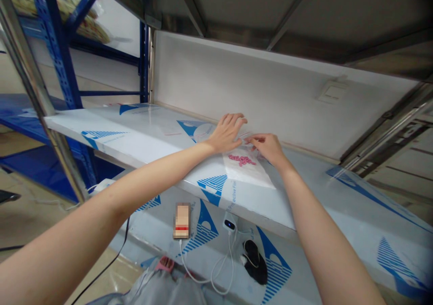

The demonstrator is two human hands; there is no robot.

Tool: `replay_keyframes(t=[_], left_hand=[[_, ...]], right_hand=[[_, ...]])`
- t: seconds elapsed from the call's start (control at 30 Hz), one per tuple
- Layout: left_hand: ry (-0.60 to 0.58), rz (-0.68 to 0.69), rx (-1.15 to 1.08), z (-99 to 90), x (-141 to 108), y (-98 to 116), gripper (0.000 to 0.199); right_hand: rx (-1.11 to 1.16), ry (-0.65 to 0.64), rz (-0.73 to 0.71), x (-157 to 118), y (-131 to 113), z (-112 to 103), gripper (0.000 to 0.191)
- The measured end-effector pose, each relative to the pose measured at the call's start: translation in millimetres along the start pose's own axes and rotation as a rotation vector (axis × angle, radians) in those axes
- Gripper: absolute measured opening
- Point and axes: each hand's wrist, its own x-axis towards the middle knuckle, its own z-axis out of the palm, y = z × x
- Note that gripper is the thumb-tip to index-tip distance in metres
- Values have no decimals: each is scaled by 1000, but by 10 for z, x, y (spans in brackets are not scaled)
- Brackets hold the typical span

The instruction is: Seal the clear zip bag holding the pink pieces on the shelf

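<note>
Small pink pieces [241,160] lie in a loose group on a white sheet [252,177], on the film-covered shelf [158,145]. My left hand [228,132] is just behind and left of them, palm down, with its fingers spread and nothing visible in it. To its right, my right hand [266,146] has its thumb and fingertips pinched together behind the pieces. Something clear and thin shows near those fingertips, but what they hold is too small to make out. The two hands are close together, with a narrow gap between their fingertips.
On the lower shelf are a phone [181,220] with a cable, a small white device [230,224] and a black object [255,262]. A metal shelf [237,11] hangs overhead. A white wall [219,75] stands behind, and a blue rack [57,48] at the left.
</note>
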Motion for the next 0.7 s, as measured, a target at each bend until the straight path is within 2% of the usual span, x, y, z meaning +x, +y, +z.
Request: replay_keyframes(t=[0.1,0.2,0.3,0.4,0.5,0.7], left_hand=[[-109,177,-39,39,-21,-40,51],[-202,235,-80,105,-37,-74,63],[-173,195,-53,145,-37,-85,79],[-121,185,40,129,-23,-94,74],[-96,235,141,78,-8,-103,67],[-87,295,279,-12,2,-66,70]], right_hand=[[51,-8,-4,1,22,5,21],[122,4,-14,3,24,14,18],[252,-16,-6,-7,-26,30,16],[365,-47,-14,-21,-76,49,13],[426,-84,-23,-22,-66,61,13],[454,-110,-60,11,14,77,16]])
